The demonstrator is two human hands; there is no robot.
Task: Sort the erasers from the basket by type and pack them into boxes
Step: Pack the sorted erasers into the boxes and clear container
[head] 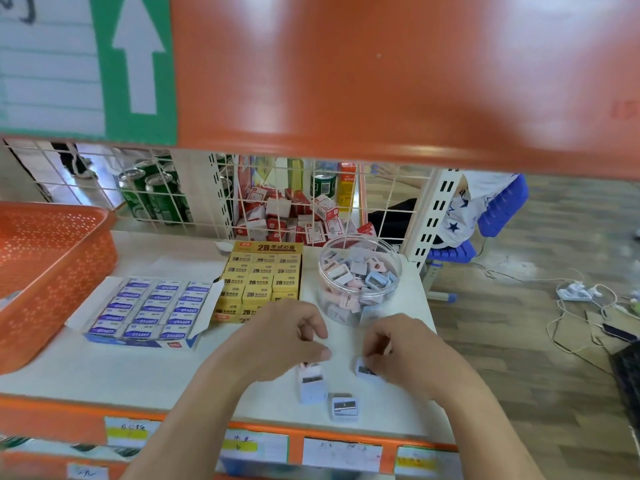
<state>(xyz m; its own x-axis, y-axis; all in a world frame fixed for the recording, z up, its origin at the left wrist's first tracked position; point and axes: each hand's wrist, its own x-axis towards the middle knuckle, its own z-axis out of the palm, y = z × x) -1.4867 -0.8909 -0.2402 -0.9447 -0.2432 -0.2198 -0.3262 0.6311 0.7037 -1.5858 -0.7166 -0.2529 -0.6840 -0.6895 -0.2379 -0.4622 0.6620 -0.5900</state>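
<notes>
The right hand [398, 348] pinches a pale-blue plastic block [364, 371] on the desk, seemingly bound for the clear round plastic jar [360, 282] at 12 o'clock. The left hand [287, 341] is curled, and I cannot tell what it grips. At 10 o'clock, blue-sleeved erasers [152, 306] sit boxed.

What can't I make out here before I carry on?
All head view:
- Basket: cut by the left edge; its wall hides the contents.
- Yellow box: front row hidden behind the left hand.
- Right hand: fingers cover a sharpener; grip unclear.
- Labels: too blurred to read.
</notes>
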